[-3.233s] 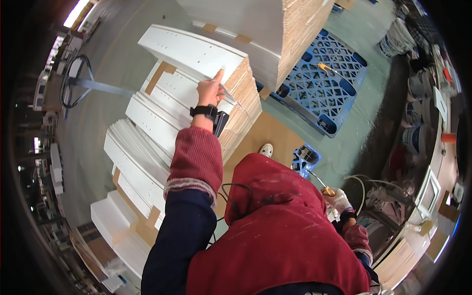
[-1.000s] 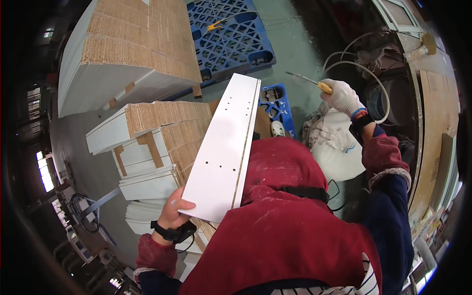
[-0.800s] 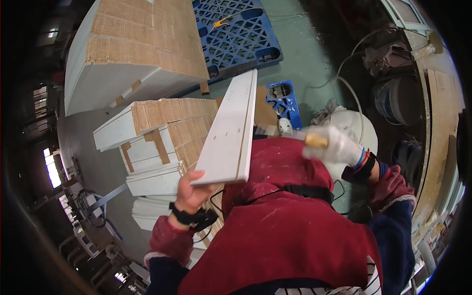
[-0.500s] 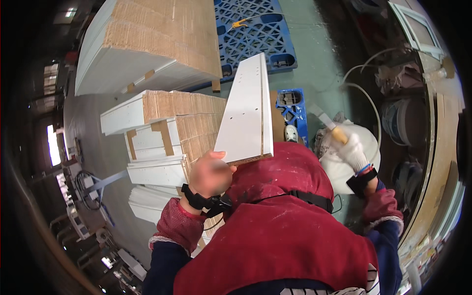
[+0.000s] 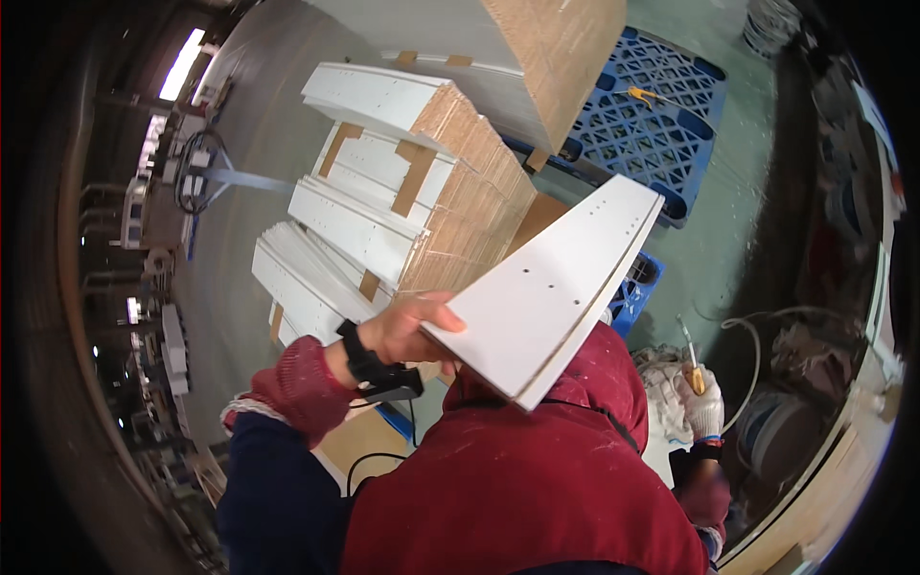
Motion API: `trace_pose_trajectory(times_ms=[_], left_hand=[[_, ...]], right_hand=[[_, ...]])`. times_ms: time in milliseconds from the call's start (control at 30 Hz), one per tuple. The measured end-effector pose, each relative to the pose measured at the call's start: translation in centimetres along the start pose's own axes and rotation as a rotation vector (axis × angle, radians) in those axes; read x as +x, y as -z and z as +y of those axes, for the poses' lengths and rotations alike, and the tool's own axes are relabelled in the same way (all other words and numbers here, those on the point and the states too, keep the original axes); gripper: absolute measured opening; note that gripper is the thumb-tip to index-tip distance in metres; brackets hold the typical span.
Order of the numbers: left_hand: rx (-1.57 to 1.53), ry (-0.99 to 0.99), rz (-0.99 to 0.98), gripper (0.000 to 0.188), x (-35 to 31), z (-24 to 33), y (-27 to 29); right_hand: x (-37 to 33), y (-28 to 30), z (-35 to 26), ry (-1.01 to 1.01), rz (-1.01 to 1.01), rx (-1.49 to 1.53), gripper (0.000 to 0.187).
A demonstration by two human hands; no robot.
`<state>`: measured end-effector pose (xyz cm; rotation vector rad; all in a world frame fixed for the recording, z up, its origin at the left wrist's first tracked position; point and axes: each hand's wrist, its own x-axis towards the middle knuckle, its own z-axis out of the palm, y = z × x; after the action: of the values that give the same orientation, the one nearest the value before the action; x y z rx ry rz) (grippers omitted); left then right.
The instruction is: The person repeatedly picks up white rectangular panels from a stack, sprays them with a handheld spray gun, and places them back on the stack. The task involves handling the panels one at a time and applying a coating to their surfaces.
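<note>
Within left hand (image 5: 407, 326), one white panel (image 5: 551, 302).

No lettering or numbers can be read.

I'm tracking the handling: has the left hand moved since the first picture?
Yes, the left hand moved toward the red apron, judged against the stacked white boards.

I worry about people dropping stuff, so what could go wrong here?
The bare left hand grips the white board near one end, so it might tip or slip. The gloved right hand holds a yellow-handled tool, which could perhaps scratch the board if they bumped.
</note>
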<state>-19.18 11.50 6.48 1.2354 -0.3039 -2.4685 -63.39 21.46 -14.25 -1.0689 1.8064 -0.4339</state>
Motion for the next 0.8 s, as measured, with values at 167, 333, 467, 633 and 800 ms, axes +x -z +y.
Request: trace_pose_trajectory(times_ms=[167,333,467,633,800], left_hand=[[0.05,-0.035,0.209,0.053,-8.1,-1.9,0.6],[-0.101,-0.252,0.519,0.071,-13.2,-8.2,0.7],[-0.252,-0.469,0.478,0.077,-15.0,-12.8,0.7],[-0.292,-0.847,0.572,0.065,-12.2,-16.1,1.0],[-0.225,-1.077,0.675,0.055,-7.4,-13.7,7.2]], right_hand=[[0.7,0.4,1.2,-0.094,-0.207,-0.025,0.022],[3.8,-0.9,4.3,0.048,-0.361,-0.183,0.027],[6.0,-1.8,3.1,0.022,-0.461,0.01,0.028],[9.2,-2.6,0.5,0.046,-0.498,-0.047,0.027],[10.4,-3.7,-3.9,-0.105,-0.571,0.115,0.029]])
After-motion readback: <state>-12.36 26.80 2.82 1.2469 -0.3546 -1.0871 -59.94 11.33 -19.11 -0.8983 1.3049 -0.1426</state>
